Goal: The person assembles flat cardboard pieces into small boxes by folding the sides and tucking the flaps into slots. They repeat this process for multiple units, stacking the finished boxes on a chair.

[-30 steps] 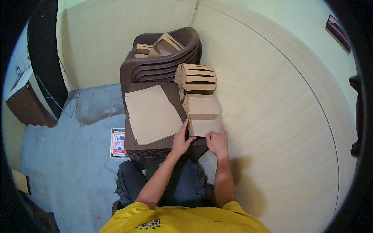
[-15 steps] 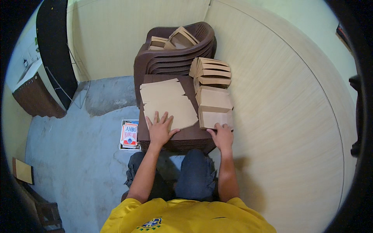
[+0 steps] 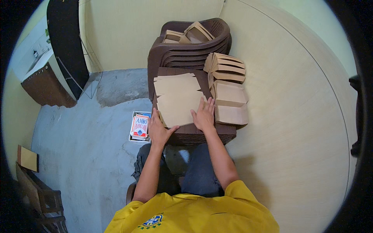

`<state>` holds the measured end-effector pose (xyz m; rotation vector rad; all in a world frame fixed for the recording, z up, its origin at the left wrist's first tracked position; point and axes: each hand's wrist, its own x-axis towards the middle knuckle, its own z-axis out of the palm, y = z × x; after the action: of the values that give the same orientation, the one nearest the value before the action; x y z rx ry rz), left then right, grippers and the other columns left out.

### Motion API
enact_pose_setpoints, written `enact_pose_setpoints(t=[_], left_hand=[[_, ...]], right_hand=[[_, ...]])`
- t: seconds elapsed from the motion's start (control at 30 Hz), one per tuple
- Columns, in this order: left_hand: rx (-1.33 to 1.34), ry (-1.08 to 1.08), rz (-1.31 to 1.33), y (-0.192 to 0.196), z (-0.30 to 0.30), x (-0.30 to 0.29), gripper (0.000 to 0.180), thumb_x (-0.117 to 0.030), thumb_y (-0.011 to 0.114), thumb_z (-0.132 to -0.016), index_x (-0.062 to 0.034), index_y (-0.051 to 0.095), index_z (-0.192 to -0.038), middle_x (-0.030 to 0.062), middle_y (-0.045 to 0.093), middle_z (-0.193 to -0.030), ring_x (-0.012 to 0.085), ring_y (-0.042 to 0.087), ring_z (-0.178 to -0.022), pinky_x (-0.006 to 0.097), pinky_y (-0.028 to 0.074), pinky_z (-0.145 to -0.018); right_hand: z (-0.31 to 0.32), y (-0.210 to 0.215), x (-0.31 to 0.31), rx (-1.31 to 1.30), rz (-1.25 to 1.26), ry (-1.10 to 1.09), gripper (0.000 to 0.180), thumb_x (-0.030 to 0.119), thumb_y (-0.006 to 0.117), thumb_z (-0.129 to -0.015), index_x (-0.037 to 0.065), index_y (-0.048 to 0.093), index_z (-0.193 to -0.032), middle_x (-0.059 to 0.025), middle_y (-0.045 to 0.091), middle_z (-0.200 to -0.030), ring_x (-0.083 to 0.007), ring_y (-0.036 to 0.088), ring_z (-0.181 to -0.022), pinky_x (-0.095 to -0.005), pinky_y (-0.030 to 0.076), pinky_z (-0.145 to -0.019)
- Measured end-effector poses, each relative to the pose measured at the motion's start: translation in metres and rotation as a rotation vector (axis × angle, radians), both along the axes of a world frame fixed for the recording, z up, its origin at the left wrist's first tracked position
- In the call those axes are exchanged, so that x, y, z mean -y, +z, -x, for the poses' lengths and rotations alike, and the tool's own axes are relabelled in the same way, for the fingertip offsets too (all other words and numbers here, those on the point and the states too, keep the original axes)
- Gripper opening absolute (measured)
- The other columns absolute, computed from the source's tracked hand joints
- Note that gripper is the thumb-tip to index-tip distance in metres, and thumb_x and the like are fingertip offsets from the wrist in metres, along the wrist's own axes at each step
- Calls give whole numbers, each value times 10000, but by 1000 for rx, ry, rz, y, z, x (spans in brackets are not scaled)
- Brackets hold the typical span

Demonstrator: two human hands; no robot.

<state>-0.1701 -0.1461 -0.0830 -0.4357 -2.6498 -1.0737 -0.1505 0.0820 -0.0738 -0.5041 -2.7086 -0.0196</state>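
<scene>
A flat brown cardboard box blank [image 3: 178,101] with notched edges lies on a dark brown woven-pattern table [image 3: 167,72]; whether others lie under it I cannot tell. At its near left corner rests my left hand [image 3: 158,131], open, the thumb spread along the near edge. My right hand [image 3: 203,116] is open too, its fingers stretched out along the blank's right edge. Just right of that hand stands an open folded cardboard box [image 3: 232,112] with its lid raised. Behind it, several folded boxes [image 3: 229,70] are nested in a row.
Stacked brown plastic chairs [image 3: 182,58] stand beyond the table, with open cardboard boxes [image 3: 198,33] on the top seat. A white container [image 3: 132,136] holding a red and white card pack [image 3: 140,125] is on the floor at left. A pale wall [image 3: 295,116] runs close along the right.
My right hand has left the open box and moved left onto the blank's right edge. My left hand has slid to the blank's left corner. The blank sits straighter, and the view has shifted.
</scene>
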Motion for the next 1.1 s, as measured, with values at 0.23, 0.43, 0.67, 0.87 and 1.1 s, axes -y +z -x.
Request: enact_pose_setpoints(t=[0.23, 0.43, 0.67, 0.87, 1.1], left_hand=[[15, -57, -104, -10, 4, 12, 1210, -427, 1028, -645, 86, 398, -1542, 274, 584, -1506, 440, 576, -1368, 491, 461, -1160], [20, -168, -179, -24, 17, 30, 950, -349, 1005, -697, 1, 550, -1454, 252, 605, -1507, 421, 554, -1420, 481, 463, -1178], [46, -334, -158, -21, 29, 60, 661, -296, 978, -738, -40, 737, -1297, 236, 584, -1559, 391, 497, -1503, 464, 430, -1225], [3, -342, -147, -24, 26, 62, 591, -314, 929, -807, -56, 744, -1305, 194, 570, -1590, 355, 474, -1533, 456, 423, -1231], [21, -323, -152, -24, 21, 59, 556, -295, 908, -846, -59, 732, -1318, 194, 546, -1613, 351, 452, -1552, 453, 409, -1240]], right_hand=[[18, 2, 7, 101, 270, -234, 916, 562, 658, -998, -7, 336, -1640, -357, 528, -1406, -490, 495, -1331, -608, 389, -1135], [4, -9, -14, -164, 425, -112, 643, 466, 694, -993, -37, 603, -1383, -290, 595, -1284, -457, 558, -1241, -552, 455, -1084], [-59, -17, -8, -172, 477, 132, 456, 306, 785, -913, 27, 723, -1268, -262, 556, -1351, -440, 530, -1255, -522, 451, -1104], [-85, -10, -16, -220, 529, 383, 573, 238, 923, -796, 158, 769, -1342, -222, 441, -1624, -396, 512, -1293, -486, 441, -1144], [-71, -15, -44, -60, 526, 465, 547, 289, 947, -783, 170, 807, -1298, -122, 578, -1578, -396, 487, -1325, -481, 424, -1175]])
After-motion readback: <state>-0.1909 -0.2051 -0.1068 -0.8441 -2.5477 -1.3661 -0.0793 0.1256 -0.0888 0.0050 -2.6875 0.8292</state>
